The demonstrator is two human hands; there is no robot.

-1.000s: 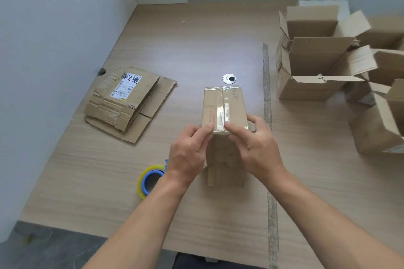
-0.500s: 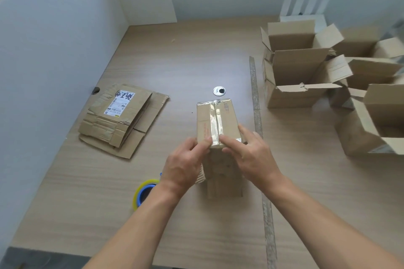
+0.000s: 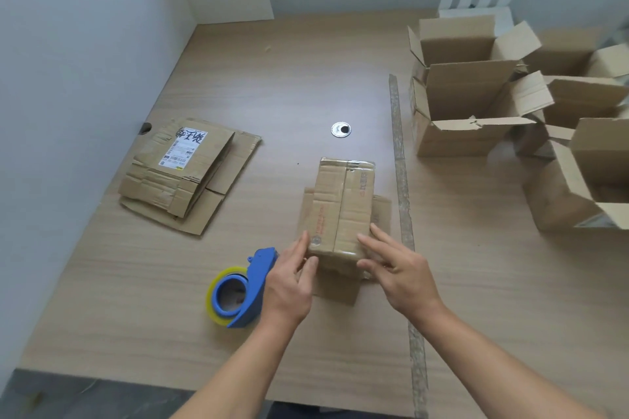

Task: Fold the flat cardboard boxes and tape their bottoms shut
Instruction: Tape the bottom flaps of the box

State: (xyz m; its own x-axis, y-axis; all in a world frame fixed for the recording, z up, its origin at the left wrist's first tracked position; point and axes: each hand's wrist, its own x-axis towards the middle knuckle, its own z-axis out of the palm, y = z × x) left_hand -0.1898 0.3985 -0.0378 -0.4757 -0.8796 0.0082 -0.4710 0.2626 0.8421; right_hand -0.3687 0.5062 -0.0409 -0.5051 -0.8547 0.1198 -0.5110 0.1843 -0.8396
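2 hands at the taped box (image 3: 343, 201) | it is sitting bottom-up in the middle of the table (image 3: 272, 78), flaps splaying beneath | left hand (image 3: 289, 282) is touching its near-left corner, fingers straight, gripping nothing | right hand (image 3: 401, 269) is resting spread, relaxed fingers on the near-right corner | tape dispenser (image 3: 252, 286) is lying just beside the left hand
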